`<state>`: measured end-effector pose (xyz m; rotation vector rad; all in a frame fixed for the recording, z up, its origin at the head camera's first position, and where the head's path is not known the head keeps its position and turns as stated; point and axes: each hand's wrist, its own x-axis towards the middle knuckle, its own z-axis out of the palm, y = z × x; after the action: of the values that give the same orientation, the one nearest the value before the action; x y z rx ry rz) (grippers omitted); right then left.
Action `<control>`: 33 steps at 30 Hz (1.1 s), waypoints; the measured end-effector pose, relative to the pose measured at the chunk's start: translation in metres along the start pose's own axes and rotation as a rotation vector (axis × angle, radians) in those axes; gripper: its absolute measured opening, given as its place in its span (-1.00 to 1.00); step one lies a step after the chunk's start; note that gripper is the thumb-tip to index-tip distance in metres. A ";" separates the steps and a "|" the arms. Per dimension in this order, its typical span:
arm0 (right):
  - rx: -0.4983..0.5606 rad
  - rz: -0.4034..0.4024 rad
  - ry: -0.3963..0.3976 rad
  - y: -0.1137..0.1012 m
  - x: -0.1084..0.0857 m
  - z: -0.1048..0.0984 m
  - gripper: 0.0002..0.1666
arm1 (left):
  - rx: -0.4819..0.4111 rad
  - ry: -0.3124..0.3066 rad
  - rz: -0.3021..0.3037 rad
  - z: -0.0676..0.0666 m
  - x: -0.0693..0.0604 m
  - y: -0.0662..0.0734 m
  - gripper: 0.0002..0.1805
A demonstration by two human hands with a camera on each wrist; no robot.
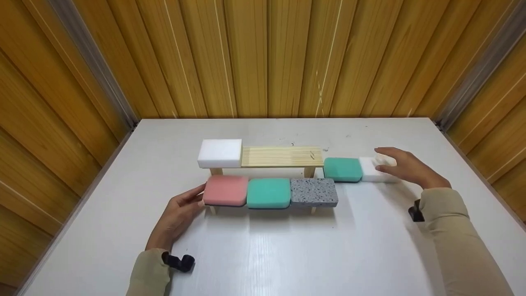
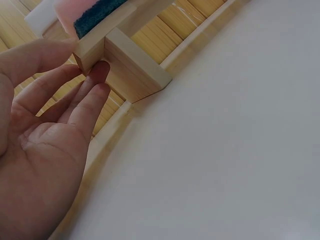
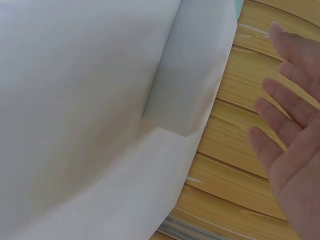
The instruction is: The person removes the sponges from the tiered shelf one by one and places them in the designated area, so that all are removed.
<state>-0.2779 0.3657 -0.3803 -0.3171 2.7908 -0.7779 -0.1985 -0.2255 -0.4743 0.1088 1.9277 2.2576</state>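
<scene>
In the head view my left hand [image 1: 176, 216] is at the left end of the front wooden stand, below a pink sponge [image 1: 226, 190]. The left wrist view shows its thumb and fingers pinching the end of the stand's board [image 2: 92, 55], beside a leg. Right of the pink sponge lie a green sponge [image 1: 268, 193] and a speckled grey block [image 1: 313, 192] in a row. My right hand [image 1: 407, 166] hovers with spread fingers over a white sponge [image 1: 370, 172] on the table; the right wrist view shows nothing in its grasp.
Behind stands a second wooden stand [image 1: 279, 156] with a white sponge [image 1: 220, 152] on its left end. Another green sponge [image 1: 342, 169] lies on the white table [image 1: 287, 255], touching the white one. Wood-patterned walls [image 1: 263, 61] enclose the back and sides.
</scene>
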 end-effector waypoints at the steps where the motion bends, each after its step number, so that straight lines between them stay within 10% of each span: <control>1: -0.004 -0.003 0.003 -0.002 0.000 0.000 -0.12 | 0.006 0.000 -0.001 0.000 0.000 0.000 -0.37; 33: -0.073 -0.167 0.067 -0.082 0.015 -0.004 -0.25 | 0.025 0.007 0.000 0.000 0.001 -0.001 -0.37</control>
<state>-0.2816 0.2947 -0.3363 -0.5535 2.8887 -0.7358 -0.1995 -0.2250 -0.4754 0.1046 1.9596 2.2378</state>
